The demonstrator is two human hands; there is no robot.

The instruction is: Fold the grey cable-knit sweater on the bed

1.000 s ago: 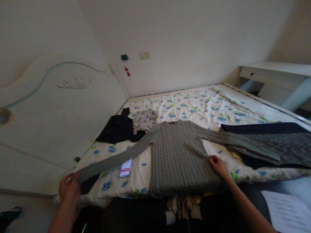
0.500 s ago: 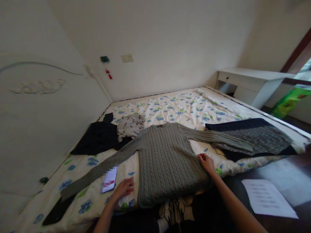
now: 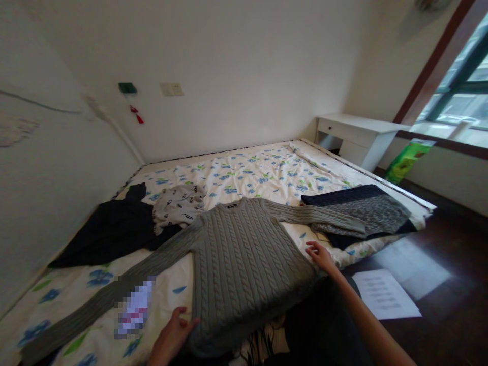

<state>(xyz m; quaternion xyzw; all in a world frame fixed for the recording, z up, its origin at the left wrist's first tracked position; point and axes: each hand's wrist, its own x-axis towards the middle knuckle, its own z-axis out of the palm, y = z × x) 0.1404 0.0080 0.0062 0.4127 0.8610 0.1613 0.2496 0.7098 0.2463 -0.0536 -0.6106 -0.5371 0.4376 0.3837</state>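
Grey cable-knit sweater [image 3: 244, 259] lies face up on the bed [image 3: 267, 173], spread flat, body toward the near edge and collar away from the viewer. One sleeve runs out toward the lower left across the floral sheet; the other reaches right and rests over a folded dark knit garment [image 3: 362, 213]. The left hand [image 3: 171, 338] rests at the sweater's lower left hem corner, fingers [image 3: 188, 323] loosely spread and touching the knit edge, holding nothing shut. The right hand [image 3: 320, 255] lies on the right side seam near the hem, fingers extended and flat on the fabric, likewise not clamped.

Judgement on the step in hand: the body is being smoothed and squared on the sheet. It goes best with both palms kept flat, sliding outward from the middle toward the side seams so the cable ribs run straight, and with the hem drawn level along the bed edge, since part of it appears to hang over. The sleeves want straightening before any fold is made.

Beyond the sweater lie a black garment [image 3: 110, 231] and a white printed garment [image 3: 177, 203], just apart from the left shoulder. A blurred card [image 3: 135, 307] sits beside the left sleeve. A sheet of paper [image 3: 385, 295] lies on the dark floor.
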